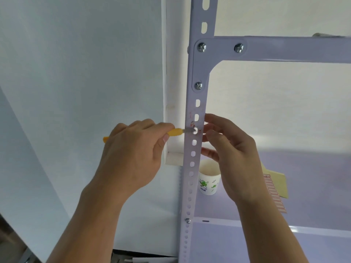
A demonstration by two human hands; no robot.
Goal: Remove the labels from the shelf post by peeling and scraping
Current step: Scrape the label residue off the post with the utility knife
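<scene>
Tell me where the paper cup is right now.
In the head view, the paper cup stands on the lower shelf, right of centre, just right of the shelf post, below the right hand and left of the yellow sheet.

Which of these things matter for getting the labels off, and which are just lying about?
In use: shelf post, label residue, yellow-handled scraper, left hand gripping it, right hand at the post.
Lying about: paper cup, yellow sheet.
</scene>
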